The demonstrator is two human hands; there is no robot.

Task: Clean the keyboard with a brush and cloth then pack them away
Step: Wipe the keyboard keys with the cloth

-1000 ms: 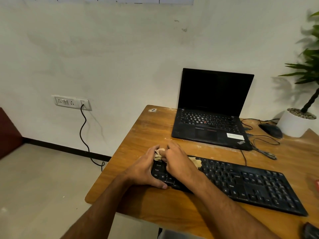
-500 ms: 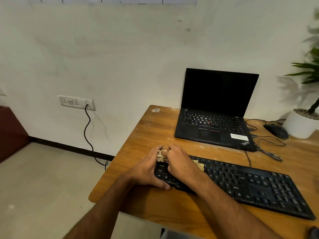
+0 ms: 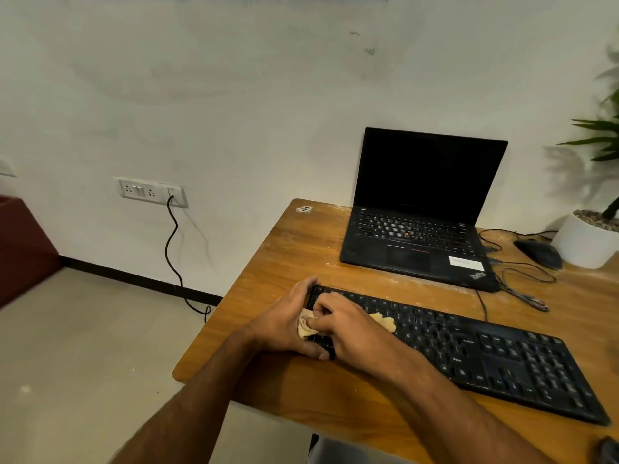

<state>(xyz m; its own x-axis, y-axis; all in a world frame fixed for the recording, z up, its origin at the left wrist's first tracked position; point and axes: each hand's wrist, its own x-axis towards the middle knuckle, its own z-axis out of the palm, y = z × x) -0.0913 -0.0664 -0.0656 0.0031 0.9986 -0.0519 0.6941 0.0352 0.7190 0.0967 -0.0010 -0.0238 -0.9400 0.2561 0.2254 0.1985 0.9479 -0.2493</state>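
Head view shows the right hand [image 3: 348, 329] pinching a crumpled beige cloth [image 3: 306, 326] with curled fingers and pressing it onto the left end of the black keyboard [image 3: 485, 356]. A second fold of the cloth pokes out at 3 o'clock from the knuckles. The left hand [image 3: 284, 323] grips the keyboard's left edge, fingers hooked over the far corner at 12 o'clock and thumb along the near edge at 6 o'clock, bracing the board on the wooden desk [image 3: 284, 249].

Against the pictures of 1 s and 0.5 s ago, the cloth bundle has slid from the far row of keys toward the nearer rows at the same left end, so the visible bunch now sits lower between the 2 hands. The left hand has kept its bracing hold. The view itself has also swung slightly left.

My reading is that wiping is under way and only the leftmost key block has been covered; the long stretch toward 3 o'clock, including the number pad, looks untouched by this pass. No brush can be made out. Behind the keyboard at 1 o'clock stands an open laptop [image 3: 425, 209], with a mouse [image 3: 539, 252] and a potted plant [image 3: 589, 239] at 2 o'clock.
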